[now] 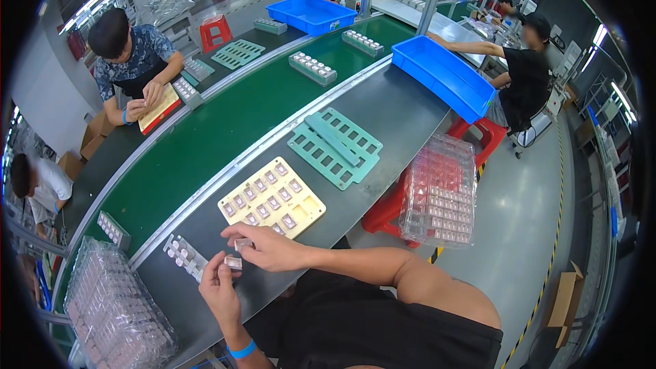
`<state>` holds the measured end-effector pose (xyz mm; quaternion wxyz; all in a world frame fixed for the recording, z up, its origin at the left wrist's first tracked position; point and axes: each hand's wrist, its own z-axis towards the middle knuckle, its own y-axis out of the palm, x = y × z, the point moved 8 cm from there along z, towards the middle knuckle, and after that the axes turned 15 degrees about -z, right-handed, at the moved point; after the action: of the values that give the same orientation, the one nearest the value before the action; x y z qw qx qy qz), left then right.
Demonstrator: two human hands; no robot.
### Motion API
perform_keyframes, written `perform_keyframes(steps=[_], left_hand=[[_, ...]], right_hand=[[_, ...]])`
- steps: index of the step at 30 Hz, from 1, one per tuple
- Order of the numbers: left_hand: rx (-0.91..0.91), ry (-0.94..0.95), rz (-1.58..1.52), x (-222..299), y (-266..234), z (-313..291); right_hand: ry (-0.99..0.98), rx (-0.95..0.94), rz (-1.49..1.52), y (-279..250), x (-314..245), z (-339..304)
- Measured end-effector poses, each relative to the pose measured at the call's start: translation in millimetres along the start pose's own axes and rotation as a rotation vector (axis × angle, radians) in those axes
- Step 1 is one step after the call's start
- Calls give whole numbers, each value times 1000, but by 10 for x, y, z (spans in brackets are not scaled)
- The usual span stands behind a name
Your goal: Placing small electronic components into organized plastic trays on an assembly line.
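A small pinkish block is held by the left hand, its fingers closed narrowly at one end, perhaps so that the face is left uncovered. A small clear piece is pinched between the thumb and fingers of the right hand; its exact shape cannot be told. Both are kept close together, just off the near edge of the cream fixture tray, seemingly so that they can be handled within easy sight.

In the tray, pink-framed pieces are seated in rows of recesses, by which they are presumably kept apart and upright; recesses at its right end are left unfilled. Just left of the hands, a grey holder with white-topped pieces is placed, likely for short reach. Farther right, a green slotted plate is laid flat, with a green bar rested across it, apparently parked clear of the hands.
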<state>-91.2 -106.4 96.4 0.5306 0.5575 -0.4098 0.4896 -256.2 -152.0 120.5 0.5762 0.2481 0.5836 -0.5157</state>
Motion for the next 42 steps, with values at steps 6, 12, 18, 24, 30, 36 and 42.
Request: perform_keyframes(steps=[6, 12, 18, 24, 30, 36, 42], left_hand=[[40, 13, -231, -91, 53, -39], [77, 57, -230, -93, -7, -37], [86, 86, -159, -105, -3, -47], [56, 68, -209, -171, 28, -59], [5, 86, -206, -108, 158, -105], [7, 102, -239, 6, 260, -162], [167, 396, 123, 304, -370, -395]], right_hand=[[2, 51, -151, 45, -78, -40], [35, 11, -136, 70, -35, -22], [28, 72, -213, 68, -24, -20], [-59, 129, -333, 13, -55, -41], [10, 125, -322, -62, -84, -84], [-2, 247, -358, -272, -100, -132], [81, 472, -464, -955, 142, -244]])
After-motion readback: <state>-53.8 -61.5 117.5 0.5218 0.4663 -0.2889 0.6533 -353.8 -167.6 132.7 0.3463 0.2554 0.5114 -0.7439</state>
